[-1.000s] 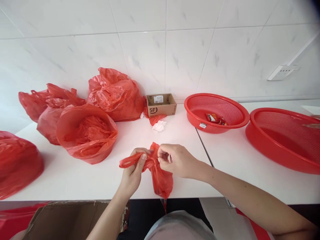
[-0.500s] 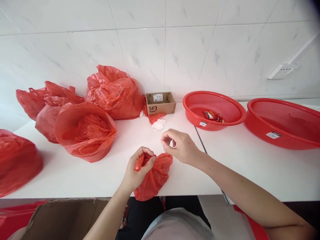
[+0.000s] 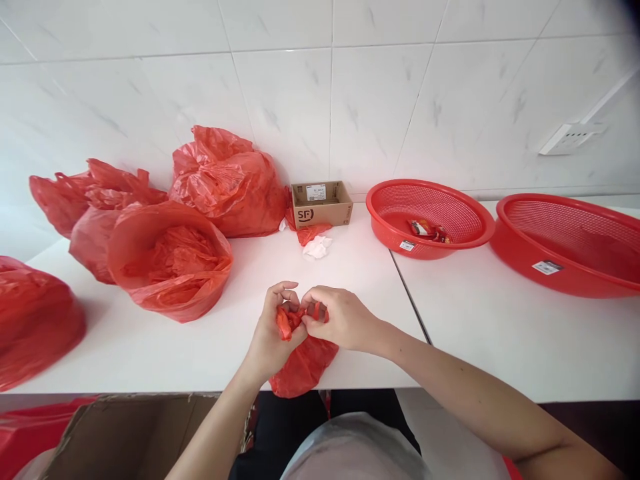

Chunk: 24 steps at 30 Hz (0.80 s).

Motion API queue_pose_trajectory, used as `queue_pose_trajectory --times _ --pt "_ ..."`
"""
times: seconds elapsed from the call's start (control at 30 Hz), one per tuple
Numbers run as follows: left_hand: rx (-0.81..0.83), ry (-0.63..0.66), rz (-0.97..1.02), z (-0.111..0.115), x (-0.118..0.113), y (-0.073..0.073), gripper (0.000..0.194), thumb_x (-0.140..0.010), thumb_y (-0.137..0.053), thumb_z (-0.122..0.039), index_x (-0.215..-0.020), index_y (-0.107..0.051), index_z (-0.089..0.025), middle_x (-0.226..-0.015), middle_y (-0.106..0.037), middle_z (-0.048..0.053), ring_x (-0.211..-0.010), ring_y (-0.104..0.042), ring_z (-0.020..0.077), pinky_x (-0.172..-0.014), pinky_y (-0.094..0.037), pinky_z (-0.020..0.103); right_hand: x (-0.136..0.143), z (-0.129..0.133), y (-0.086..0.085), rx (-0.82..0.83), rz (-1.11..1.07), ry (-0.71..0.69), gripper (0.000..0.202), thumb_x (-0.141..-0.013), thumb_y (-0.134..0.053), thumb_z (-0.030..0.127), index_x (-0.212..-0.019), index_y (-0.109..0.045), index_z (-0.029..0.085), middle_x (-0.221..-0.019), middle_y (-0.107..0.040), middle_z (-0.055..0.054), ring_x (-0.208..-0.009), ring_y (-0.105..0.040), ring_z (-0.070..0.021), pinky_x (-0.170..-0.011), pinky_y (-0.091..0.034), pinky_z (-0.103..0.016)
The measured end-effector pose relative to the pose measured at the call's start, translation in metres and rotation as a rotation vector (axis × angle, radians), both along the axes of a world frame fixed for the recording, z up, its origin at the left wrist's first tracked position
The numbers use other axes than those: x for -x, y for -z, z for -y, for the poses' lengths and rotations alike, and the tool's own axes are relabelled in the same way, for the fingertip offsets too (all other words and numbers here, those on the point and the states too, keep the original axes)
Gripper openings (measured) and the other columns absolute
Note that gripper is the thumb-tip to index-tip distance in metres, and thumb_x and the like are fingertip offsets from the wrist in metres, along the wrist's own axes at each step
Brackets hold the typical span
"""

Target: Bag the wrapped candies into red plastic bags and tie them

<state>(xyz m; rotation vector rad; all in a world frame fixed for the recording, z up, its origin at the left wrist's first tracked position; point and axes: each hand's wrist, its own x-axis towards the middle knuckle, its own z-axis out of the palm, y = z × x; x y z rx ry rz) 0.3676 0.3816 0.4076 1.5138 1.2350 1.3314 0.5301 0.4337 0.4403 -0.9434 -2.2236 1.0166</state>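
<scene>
A small red plastic bag (image 3: 306, 365) rests at the table's front edge, its body bulging below my hands. My left hand (image 3: 274, 333) is closed around the bunched top, and a twisted end of the plastic sticks out by the thumb. From the other side my right hand (image 3: 340, 319) pinches the same gathered top, its fingertips close against the left ones. A bit of red plastic shows inside the curl of the right fingers. What lies within the bag is hidden.
Several larger red bags stand at the left, among them an open-mouthed bag (image 3: 170, 267). A cardboard box (image 3: 325, 215) and crumpled white tissue (image 3: 317, 247) lie behind my hands. A red basket (image 3: 395, 233) with packets and a second red basket (image 3: 580, 273) stand right. Below is a large carton (image 3: 135, 433).
My right hand has come down and left from above the bag and now grips its gathered top. The left hand keeps its hold, its fingers slightly raised.
</scene>
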Motion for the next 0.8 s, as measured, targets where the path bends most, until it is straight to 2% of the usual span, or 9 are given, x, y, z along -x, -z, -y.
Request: queue_pose_trajectory --times 0.13,0.27,0.3,0.4,0.5,0.6,0.67,0.8 --pt "0.027 0.005 -0.009 0.002 0.0 -0.004 0.052 -0.077 -0.062 -0.008 -0.121 -0.047 -0.032 -0.101 -0.053 -0.003 -0.082 -0.06 0.0093 -0.075 -0.051 0.022 0.005 -0.002 0.002 -0.038 -0.036 0.019 0.011 -0.075 -0.06 0.01 -0.075 -0.056 0.02 -0.081 -0.064 0.005 -0.067 -0.054 -0.0091 -0.063 -0.039 -0.022" --pt "0.113 -0.005 -0.094 0.002 0.006 -0.008 0.022 -0.089 -0.06 -0.028 -0.111 -0.062 -0.024 -0.106 -0.067 0.003 -0.1 -0.064 0.0161 -0.09 -0.05 0.027 0.001 -0.006 0.005 -0.195 -0.023 0.064 0.012 -0.074 -0.058 0.009 -0.08 -0.056 0.02 -0.083 -0.064 0.004 -0.067 -0.055 -0.0092 -0.062 -0.039 -0.021" --pt "0.13 -0.01 -0.122 0.002 0.008 -0.008 0.02 -0.092 -0.056 -0.034 -0.107 -0.065 -0.022 -0.105 -0.07 0.004 -0.101 -0.066 0.0174 -0.091 -0.051 0.027 0.0 -0.007 0.005 -0.256 0.008 0.064 0.013 -0.075 -0.056 0.008 -0.081 -0.056 0.019 -0.084 -0.064 0.003 -0.067 -0.055 -0.0093 -0.061 -0.038 -0.021" --pt "0.056 -0.121 -0.345 0.0 0.017 -0.007 0.033 -0.099 -0.042 -0.04 -0.098 -0.068 -0.021 -0.095 -0.074 0.005 -0.092 -0.069 0.0176 -0.084 -0.053 0.026 -0.005 -0.007 0.008 -0.476 0.174 0.07 0.014 -0.076 -0.052 0.008 -0.085 -0.059 0.017 -0.084 -0.065 0.0 -0.065 -0.055 -0.0111 -0.056 -0.033 -0.023" --pt "-0.061 -0.214 -0.563 -0.001 0.03 -0.009 0.031 -0.098 -0.041 -0.037 -0.088 -0.066 -0.021 -0.08 -0.072 0.002 -0.074 -0.067 0.0156 -0.071 -0.05 0.025 -0.006 -0.003 0.011 -0.603 0.323 0.049 0.014 -0.076 -0.05 0.008 -0.082 -0.06 0.016 -0.079 -0.064 -0.002 -0.062 -0.052 -0.0124 -0.054 -0.029 -0.026" --pt "-0.111 -0.26 -0.644 0.0 0.043 -0.016 0.032 -0.095 -0.045 -0.034 -0.069 -0.057 -0.021 -0.059 -0.058 -0.001 -0.051 -0.051 0.0133 -0.053 -0.039 0.025 -0.006 0.004 0.015 -0.581 0.319 -0.001 0.012 -0.074 -0.05 0.007 -0.076 -0.058 0.016 -0.073 -0.061 0.0 -0.059 -0.047 -0.0113 -0.052 -0.027 -0.025" --pt "-0.136 -0.294 -0.683 0.004 0.048 -0.023 0.033 -0.094 -0.044 -0.034 -0.065 -0.053 -0.021 -0.055 -0.052 -0.002 -0.048 -0.045 0.0129 -0.049 -0.035 0.026 -0.004 0.01 0.016 -0.537 0.259 -0.034 0.011 -0.072 -0.051 0.007 -0.073 -0.056 0.017 -0.07 -0.058 0.001 -0.057 -0.043 -0.0103 -0.052 -0.026 -0.024" --pt "-0.147 -0.384 -0.711 0.026 0.053 -0.033 0.037 -0.097 -0.04 -0.036 -0.073 -0.063 -0.02 -0.06 -0.061 -0.001 -0.052 -0.054 0.0131 -0.053 -0.041 0.024 0.0 0.028 0.009 -0.428 0.084 -0.093 0.011 -0.07 -0.052 0.006 -0.071 -0.053 0.017 -0.068 -0.054 0.003 -0.057 -0.04 -0.0094 -0.052 -0.029 -0.022"
